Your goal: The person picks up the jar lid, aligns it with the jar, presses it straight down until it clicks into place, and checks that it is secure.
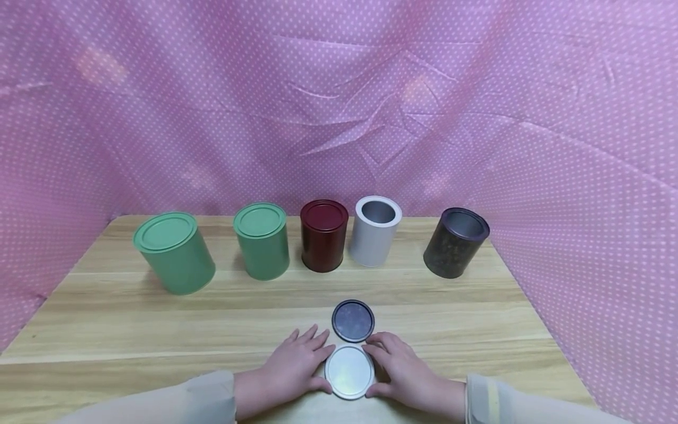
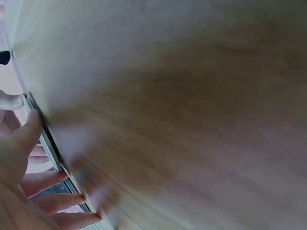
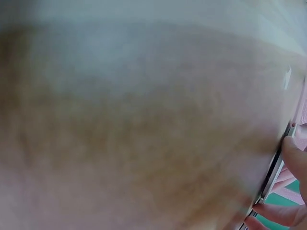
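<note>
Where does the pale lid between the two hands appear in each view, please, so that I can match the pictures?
Head: bottom centre, the pale lid lies just below the dark lid.
Left wrist: near the left edge, edge-on, a slanting strip.
Right wrist: lower right, edge-on, another slanting strip.
Shared landmark: the thumb of the right hand, at the pale lid's rim.

Left grip (image 1: 296, 365) splayed, right grip (image 1: 402, 372) curved
</note>
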Motion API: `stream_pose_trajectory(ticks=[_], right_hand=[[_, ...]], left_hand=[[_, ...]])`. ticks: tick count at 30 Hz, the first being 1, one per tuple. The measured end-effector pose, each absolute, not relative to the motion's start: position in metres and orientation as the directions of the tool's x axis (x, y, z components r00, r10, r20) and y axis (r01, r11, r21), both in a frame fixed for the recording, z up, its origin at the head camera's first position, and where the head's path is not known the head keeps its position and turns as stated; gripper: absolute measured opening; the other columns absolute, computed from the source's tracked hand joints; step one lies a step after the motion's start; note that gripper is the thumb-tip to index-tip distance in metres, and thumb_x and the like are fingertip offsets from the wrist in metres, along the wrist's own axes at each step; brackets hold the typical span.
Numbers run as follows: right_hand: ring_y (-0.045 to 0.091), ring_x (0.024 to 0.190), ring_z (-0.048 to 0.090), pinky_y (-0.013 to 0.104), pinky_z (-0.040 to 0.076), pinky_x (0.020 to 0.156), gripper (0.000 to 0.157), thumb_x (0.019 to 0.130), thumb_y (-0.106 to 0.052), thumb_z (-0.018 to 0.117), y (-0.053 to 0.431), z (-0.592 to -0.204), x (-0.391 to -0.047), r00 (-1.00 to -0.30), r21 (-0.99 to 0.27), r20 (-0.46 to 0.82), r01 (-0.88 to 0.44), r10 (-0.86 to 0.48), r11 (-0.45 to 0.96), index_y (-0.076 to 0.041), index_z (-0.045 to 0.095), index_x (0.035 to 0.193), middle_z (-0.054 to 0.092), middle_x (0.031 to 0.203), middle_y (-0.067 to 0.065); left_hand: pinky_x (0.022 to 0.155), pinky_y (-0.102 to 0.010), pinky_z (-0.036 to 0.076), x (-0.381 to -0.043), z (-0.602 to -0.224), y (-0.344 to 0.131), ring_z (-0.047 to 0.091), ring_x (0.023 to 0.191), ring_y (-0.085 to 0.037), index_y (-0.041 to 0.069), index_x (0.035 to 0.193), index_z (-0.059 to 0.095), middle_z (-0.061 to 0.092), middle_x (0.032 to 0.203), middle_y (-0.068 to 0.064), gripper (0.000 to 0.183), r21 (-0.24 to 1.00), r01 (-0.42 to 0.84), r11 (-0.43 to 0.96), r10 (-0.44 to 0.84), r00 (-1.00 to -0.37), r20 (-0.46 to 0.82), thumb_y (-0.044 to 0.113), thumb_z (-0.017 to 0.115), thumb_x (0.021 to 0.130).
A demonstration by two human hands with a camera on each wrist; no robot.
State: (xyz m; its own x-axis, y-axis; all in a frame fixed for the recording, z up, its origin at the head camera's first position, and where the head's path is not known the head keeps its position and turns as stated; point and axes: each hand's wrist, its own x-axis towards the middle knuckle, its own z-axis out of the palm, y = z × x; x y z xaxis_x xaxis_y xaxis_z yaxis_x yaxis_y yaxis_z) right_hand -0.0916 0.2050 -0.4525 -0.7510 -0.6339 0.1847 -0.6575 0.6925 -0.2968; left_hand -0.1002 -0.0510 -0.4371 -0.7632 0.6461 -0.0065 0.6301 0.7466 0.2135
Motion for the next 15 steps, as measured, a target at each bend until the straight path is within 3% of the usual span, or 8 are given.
stream_pose_trajectory(ticks=[15], right_hand=[[0.025, 0.113, 0.055, 0.047, 0.049, 0.092, 0.065, 0.075, -0.046, 0.078, 0.202, -0.45, -0.096, -0.767, -0.353, 0.196, -0.636, -0.611, 0.686, -0.007, 0.061, 0.124, 0.057, 0.123, 0.006]], left_hand=[[0.1, -0.064, 0.041, -0.112, -0.432, -0.055, 0.049, 0.129, -0.041, 0.01, 0.127, 0.063, 0.059, 0.134, -0.019, 0.066, 0.407, 0.562, 0.72, 0.631, -0.774, -0.047, 0.048, 0.076, 0.074]])
